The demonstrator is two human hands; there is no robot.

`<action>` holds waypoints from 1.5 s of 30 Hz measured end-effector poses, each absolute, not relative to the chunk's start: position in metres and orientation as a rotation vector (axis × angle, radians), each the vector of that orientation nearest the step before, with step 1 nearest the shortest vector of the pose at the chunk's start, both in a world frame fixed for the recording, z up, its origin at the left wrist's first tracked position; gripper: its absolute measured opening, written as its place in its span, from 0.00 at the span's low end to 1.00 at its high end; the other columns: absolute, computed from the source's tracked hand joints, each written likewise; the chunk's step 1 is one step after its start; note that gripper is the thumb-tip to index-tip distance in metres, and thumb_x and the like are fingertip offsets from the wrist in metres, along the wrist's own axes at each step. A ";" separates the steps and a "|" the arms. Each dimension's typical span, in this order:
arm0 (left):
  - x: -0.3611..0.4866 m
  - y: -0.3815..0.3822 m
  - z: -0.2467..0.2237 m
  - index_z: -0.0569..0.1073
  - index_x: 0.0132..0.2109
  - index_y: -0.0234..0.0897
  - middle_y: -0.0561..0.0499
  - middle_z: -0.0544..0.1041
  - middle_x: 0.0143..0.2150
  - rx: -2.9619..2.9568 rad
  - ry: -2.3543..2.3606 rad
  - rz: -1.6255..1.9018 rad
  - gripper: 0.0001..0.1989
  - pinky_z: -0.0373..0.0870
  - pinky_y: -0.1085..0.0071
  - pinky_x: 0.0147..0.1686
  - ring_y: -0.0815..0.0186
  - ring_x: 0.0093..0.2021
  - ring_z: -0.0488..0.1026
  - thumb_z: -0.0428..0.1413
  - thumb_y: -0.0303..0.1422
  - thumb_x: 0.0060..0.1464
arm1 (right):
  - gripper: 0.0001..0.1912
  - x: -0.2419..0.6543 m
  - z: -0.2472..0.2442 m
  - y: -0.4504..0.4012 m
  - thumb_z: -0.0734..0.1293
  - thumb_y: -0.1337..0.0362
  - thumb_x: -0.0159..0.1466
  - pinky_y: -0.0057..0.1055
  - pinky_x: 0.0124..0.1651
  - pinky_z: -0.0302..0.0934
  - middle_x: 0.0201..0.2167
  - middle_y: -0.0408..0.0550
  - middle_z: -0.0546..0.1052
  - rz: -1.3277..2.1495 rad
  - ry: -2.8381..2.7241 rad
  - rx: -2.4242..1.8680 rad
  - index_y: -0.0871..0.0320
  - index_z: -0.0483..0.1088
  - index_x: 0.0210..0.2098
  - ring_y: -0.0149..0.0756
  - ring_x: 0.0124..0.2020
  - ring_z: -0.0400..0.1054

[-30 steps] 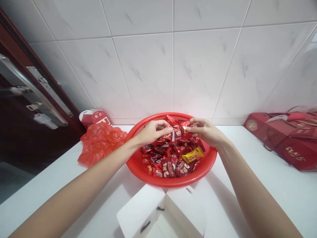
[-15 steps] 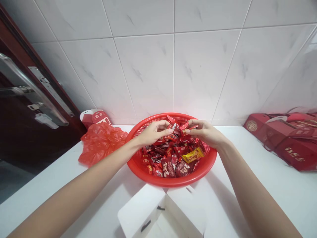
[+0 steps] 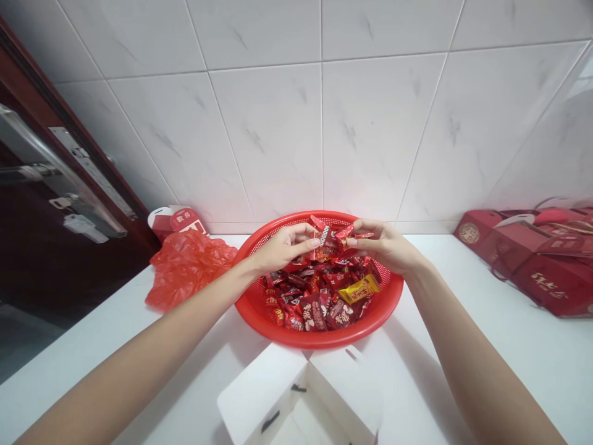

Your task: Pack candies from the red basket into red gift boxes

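Observation:
A red plastic basket holds many wrapped sweets, mostly dark red, with a yellow one on top at the right. Over the back of the basket, my left hand pinches red wrapped candies between thumb and fingers. My right hand is closed on another red wrapped candy, close beside the left. In front of the basket stands an open white box, its flaps spread and its inside showing.
A crumpled red plastic bag lies left of the basket, with a small red box behind it. Red gift boxes stand at the right by the tiled wall. A dark door with keys is at far left.
The view has shifted slightly. Both hands keep their closed grips over the basket; the candies at the fingertips have turned slightly.

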State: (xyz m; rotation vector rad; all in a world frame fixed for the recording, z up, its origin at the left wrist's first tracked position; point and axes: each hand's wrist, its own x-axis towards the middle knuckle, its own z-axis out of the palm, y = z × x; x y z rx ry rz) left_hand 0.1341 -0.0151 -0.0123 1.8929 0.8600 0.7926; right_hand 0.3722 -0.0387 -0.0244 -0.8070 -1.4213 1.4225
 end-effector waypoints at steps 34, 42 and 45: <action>0.121 -0.011 -0.018 0.83 0.43 0.40 0.48 0.85 0.38 1.822 0.823 0.304 0.15 0.75 0.60 0.49 0.57 0.43 0.82 0.61 0.32 0.47 | 0.15 0.370 -0.027 -0.031 0.81 0.61 0.45 0.36 0.43 0.69 0.31 0.43 0.79 1.374 -1.123 -0.747 0.56 0.75 0.29 0.36 0.36 0.74; 0.107 0.018 -0.032 0.81 0.34 0.40 0.51 0.84 0.35 1.799 1.534 0.928 0.12 0.71 0.72 0.31 0.65 0.30 0.76 0.56 0.29 0.41 | 0.16 0.370 -0.024 -0.033 0.81 0.60 0.45 0.39 0.46 0.70 0.32 0.44 0.79 1.371 -1.134 -0.769 0.56 0.75 0.28 0.37 0.37 0.74; 0.106 0.017 -0.037 0.83 0.33 0.41 0.54 0.81 0.26 1.857 1.539 0.577 0.13 0.61 0.74 0.20 0.68 0.20 0.68 0.56 0.28 0.38 | 0.16 0.369 -0.024 -0.034 0.81 0.61 0.45 0.39 0.46 0.70 0.32 0.44 0.79 1.372 -1.131 -0.771 0.56 0.75 0.28 0.37 0.37 0.74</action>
